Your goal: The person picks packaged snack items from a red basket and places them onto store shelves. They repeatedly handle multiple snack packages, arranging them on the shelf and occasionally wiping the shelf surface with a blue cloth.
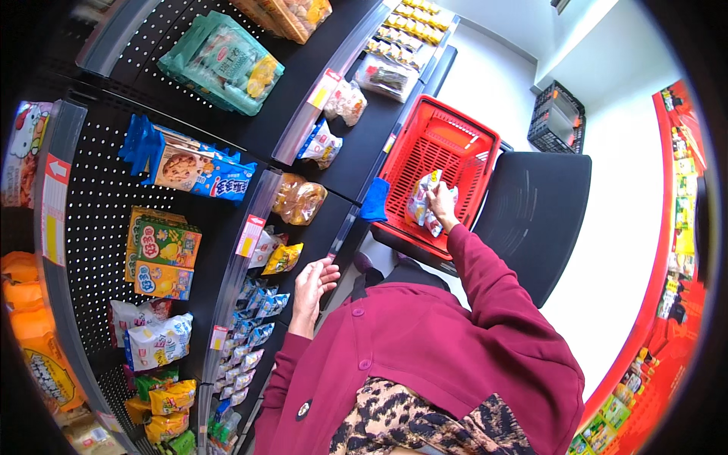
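My right hand reaches into a red plastic shopping basket and grips a white snack bag with coloured print. Part of the bag is hidden behind my fingers, and I cannot tell if it is one bag or two. A blue cloth-like item hangs over the basket's left rim. My left hand holds nothing, its fingers loosely extended beside the shelf edge. Close to it on the lower shelf lie a yellow snack bag and several small blue packets.
Black shelving with price-tag rails runs along my left, bearing cookie packs, snack boxes and bread. A black panel stands right of the basket. Farther off sits a black crate; a red display curves along the right.
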A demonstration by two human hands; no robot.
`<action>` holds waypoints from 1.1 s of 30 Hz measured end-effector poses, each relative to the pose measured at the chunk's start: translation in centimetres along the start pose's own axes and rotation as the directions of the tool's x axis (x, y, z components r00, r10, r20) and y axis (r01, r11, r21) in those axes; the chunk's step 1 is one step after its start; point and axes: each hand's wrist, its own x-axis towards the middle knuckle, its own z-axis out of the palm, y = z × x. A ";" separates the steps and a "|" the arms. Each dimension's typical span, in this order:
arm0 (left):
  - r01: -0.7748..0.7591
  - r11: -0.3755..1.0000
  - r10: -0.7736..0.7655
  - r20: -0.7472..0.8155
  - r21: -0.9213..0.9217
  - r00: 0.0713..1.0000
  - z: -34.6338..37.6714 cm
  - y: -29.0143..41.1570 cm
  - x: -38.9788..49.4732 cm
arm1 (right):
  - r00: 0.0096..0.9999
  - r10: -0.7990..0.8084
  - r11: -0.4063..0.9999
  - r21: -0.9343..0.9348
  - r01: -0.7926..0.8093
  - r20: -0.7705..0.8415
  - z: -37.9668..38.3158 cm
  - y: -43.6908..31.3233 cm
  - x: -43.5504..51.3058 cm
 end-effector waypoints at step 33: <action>-0.409 0.687 0.697 0.703 -0.601 0.139 10.1 26.3 -25.6 | 0.101 -0.958 0.031 0.253 0.967 -0.269 -26.0 -69.6 -4.3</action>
